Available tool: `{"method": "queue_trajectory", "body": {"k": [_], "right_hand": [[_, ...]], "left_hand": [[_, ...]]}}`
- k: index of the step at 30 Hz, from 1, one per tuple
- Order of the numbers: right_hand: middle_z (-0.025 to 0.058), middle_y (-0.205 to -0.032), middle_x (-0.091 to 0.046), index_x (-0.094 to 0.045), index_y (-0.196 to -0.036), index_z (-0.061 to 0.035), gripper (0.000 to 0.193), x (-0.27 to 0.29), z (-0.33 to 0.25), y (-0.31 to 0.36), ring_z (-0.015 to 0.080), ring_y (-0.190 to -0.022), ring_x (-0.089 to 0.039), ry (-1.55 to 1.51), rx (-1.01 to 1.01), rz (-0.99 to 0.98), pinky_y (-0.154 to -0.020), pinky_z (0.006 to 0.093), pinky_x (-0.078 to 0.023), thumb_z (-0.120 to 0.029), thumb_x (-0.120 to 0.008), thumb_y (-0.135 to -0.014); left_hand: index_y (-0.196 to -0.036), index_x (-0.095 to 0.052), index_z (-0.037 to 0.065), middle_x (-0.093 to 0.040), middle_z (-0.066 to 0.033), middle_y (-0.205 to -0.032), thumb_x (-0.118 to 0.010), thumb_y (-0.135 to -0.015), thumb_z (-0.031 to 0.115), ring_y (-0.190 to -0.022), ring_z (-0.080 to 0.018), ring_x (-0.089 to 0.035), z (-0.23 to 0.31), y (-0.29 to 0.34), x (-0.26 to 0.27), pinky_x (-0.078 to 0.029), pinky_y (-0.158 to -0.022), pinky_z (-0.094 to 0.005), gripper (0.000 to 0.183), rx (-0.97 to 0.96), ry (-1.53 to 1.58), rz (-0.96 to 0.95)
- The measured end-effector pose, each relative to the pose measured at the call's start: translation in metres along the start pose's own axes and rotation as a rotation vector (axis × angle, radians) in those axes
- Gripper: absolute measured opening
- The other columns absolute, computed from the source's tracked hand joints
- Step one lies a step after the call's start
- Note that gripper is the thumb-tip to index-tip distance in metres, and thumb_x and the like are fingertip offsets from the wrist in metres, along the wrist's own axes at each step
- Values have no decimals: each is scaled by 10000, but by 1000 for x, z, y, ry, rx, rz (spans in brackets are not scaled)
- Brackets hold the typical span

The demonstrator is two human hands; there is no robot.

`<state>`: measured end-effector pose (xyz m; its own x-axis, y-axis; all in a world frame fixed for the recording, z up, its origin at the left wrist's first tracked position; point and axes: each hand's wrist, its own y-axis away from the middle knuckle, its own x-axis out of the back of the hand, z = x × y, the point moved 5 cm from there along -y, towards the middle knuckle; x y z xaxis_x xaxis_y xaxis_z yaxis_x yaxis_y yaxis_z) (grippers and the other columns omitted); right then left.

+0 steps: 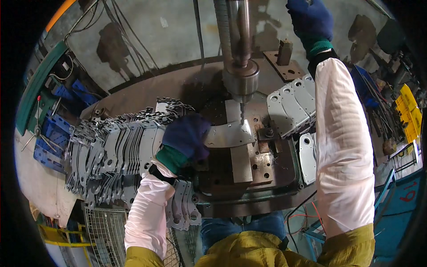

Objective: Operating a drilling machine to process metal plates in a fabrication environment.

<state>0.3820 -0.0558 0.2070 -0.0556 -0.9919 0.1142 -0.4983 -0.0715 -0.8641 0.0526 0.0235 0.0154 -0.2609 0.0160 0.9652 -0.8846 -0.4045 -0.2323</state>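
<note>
A flat grey, curved metal plate (227, 135) lies on the fixture block (241, 167) of a drill press. My left hand (187, 137), in a blue glove with a green cuff, grips its left end. The drill bit (242, 114) points down at the plate's right part; whether the tip touches it I cannot tell. Above the bit is the round steel chuck (240, 80). At the top right my right hand (312, 20), gloved the same way, is raised with its fingers curled. What it closes around is hidden.
Left of the fixture, many similar plates (126, 147) stand in tight rows. More plates (291, 104) lie fanned on the right. A bolted clamp (267, 133) sits beside the workpiece. A steel block on a base (284, 62) stands behind. Yellow bins (408, 113) are far right; a wire basket (106, 231) is lower left.
</note>
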Motion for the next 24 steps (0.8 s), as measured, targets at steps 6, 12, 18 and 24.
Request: {"method": "queue_trajectory", "body": {"k": [6, 12, 18, 24], "right_hand": [[238, -846, -693, -708, -974, -85, 360, -10, 18, -8, 462, -830, -673, 369, 350, 45, -697, 550, -517, -435, -625, -959], [241, -876, -704, -712, -958, -94, 389, -5, 0, -1, 476, -857, -673, 197, 165, -20, -707, 563, -519, -469, -609, -958], [224, -892, -701, -703, -972, -73, 577, 2, 2, -3, 455, -911, -664, 65, -81, -93, -798, 511, -511, -627, -552, -912], [121, -759, -668, -661, -898, -33, 572, 20, -4, 11, 244, -734, -654, -88, -230, -335, -721, 385, -506, -602, -600, -910]], "left_hand": [[-820, -651, 141, -637, -125, -850, -769, -543, 213, -792, -386, -645, 6, 0, 3, -523, -666, -488, 309, -49, 0, 76], [-865, -672, 152, -639, -129, -884, -804, -533, 252, -840, -381, -653, -3, 7, 4, -540, -717, -480, 371, 15, 119, 49], [-964, -673, 151, -638, -113, -974, -829, -554, 274, -908, -368, -649, 0, 4, -2, -552, -751, -481, 456, -1, -35, -48], [-974, -655, 135, -653, -122, -1004, -813, -611, 278, -964, -364, -654, 10, 6, 3, -544, -817, -496, 421, 63, -57, -90]]}}
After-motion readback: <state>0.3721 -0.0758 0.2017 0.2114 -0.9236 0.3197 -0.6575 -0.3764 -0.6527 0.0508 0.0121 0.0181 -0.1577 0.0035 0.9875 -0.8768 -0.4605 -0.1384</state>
